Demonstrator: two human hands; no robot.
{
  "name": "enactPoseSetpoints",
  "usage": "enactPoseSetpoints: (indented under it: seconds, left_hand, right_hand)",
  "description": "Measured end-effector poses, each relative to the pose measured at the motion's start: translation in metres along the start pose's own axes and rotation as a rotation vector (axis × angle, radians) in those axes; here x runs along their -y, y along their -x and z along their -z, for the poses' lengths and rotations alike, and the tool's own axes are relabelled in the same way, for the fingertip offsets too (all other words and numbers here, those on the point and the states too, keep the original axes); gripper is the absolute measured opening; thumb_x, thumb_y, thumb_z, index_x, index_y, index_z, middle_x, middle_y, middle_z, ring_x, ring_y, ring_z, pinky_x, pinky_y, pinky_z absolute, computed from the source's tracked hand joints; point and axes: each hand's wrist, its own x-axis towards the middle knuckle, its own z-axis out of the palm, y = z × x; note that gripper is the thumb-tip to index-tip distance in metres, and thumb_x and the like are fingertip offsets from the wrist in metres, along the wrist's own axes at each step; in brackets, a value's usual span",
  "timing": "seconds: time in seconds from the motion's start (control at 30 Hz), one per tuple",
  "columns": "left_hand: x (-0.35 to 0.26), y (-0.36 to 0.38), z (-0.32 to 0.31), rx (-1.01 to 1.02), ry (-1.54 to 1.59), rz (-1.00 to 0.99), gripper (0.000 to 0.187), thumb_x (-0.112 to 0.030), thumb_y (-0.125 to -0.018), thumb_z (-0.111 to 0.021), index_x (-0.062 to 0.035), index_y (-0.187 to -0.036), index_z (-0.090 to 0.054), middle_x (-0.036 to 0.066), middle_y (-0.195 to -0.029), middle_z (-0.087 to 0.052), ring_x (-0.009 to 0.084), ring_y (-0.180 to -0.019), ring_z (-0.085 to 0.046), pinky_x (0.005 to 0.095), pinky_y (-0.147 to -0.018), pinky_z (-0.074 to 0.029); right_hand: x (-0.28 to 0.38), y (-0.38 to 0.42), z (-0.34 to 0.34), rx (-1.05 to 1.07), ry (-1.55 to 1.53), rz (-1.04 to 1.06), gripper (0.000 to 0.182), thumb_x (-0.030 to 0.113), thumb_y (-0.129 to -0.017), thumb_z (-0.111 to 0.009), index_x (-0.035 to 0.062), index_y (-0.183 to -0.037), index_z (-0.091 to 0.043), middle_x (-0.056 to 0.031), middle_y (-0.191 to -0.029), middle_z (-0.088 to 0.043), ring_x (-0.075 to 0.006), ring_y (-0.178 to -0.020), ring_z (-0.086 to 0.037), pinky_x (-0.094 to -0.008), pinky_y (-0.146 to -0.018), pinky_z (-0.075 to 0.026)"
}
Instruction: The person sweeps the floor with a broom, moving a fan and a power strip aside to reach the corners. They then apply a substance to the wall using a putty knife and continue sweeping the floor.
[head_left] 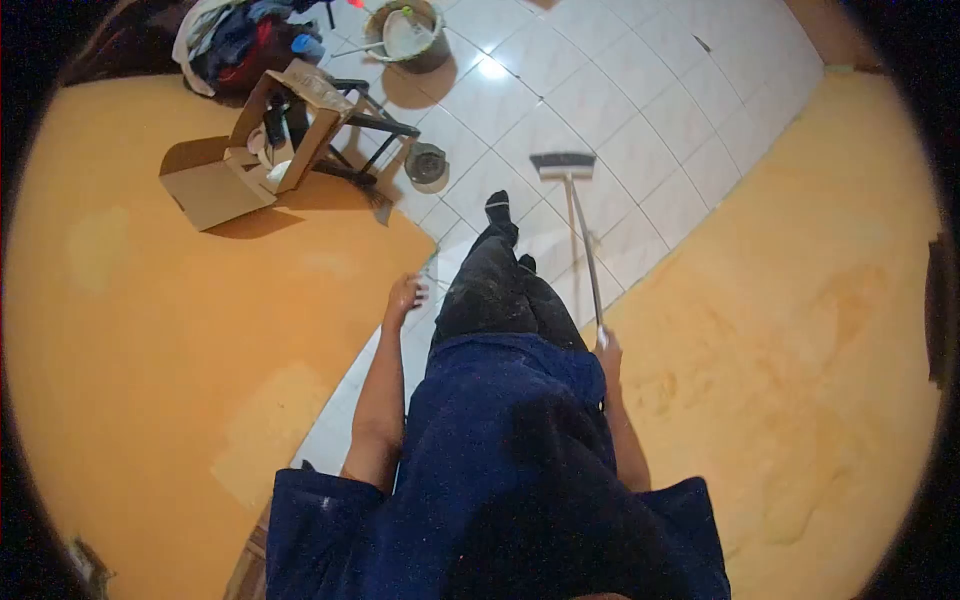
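Right now I look straight down over a dark blue shirt (510, 470) and dark trousers (505, 295) at a white tiled floor (640, 120) running between two orange walls, one on the left (180, 330) and one on the right (800, 330). My right hand (607, 352) is wrapped around the upper end of a long thin handle (585, 250); the fingers look curled shut on it, though the hand is small in the view and partly behind the shirt, so I cannot be sure of the exact hold. That handle belongs to a broom (563, 165), whose flat head rests on the tiles well ahead of my feet. My left hand (404, 298) hangs free at my side, close to the left wall, holding nothing, with fingers loosely bent and slightly apart.

Farther off on the left, an open cardboard box (215, 190) lies against the wall beside a dark metal stand (365, 125) that carries another box (300, 110). A small round container (427, 165) sits on the floor next to the stand, and a grey bucket (410, 35) stands beyond it, near a heap of clothes (245, 45).
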Motion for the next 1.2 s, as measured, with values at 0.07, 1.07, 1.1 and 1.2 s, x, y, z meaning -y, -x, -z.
enactPoseSetpoints:
  seconds: [0.07, 1.07, 1.1, 1.2]
  left_hand:
    - [-0.023, -0.008, -0.013, -0.021, -0.035, -0.15, 0.033, -0.022, -0.09, -0.052, -0.0115, -0.121, -0.053, 0.007, -0.095, -0.064, 0.0187, -0.084, -0.063, 0.0332, -0.071, -0.051]
    - [0.327, 0.209, -0.01, -0.331, 0.433, 0.002, 0.036, -0.032, -0.094, -0.044, -0.0124, -0.123, -0.054, 0.007, -0.107, -0.065, 0.0181, -0.092, -0.064, 0.0327, -0.072, -0.049]
    - [0.338, 0.208, -0.016, -0.331, 0.447, 0.014, 0.035, -0.031, -0.094, -0.045, -0.0134, -0.122, -0.055, 0.007, -0.103, -0.066, 0.018, -0.088, -0.065, 0.0331, -0.069, -0.049]
    - [0.374, 0.21, -0.025, -0.285, 0.174, -0.027, 0.037, -0.032, -0.092, -0.047, -0.0114, -0.119, -0.059, 0.007, -0.1, -0.065, 0.017, -0.084, -0.06, 0.033, -0.067, -0.049]
  right_hand:
    - [-0.053, 0.074, -0.004, -0.062, -0.178, 0.046, 0.038, 0.008, -0.086, -0.057, 0.0011, -0.123, -0.057, -0.0247, -0.103, -0.066, -0.035, -0.098, -0.065, -0.0406, -0.082, -0.05]
    - [0.091, 0.01, -0.026, 0.253, 0.282, 0.549, 0.03, 0.013, -0.086, -0.055, 0.0019, -0.113, -0.061, -0.027, -0.099, -0.065, -0.0436, -0.093, -0.062, -0.0475, -0.081, -0.05]
    - [0.096, 0.018, -0.032, 0.282, 0.253, 0.502, 0.031, 0.014, -0.086, -0.056, 0.0021, -0.115, -0.061, -0.0261, -0.103, -0.065, -0.0421, -0.097, -0.062, -0.0452, -0.084, -0.049]
    - [0.098, 0.021, -0.07, 0.318, 0.151, 0.55, 0.033, 0.015, -0.086, -0.058, 0.0017, -0.116, -0.062, -0.025, -0.106, -0.064, -0.0403, -0.102, -0.061, -0.0425, -0.087, -0.049]
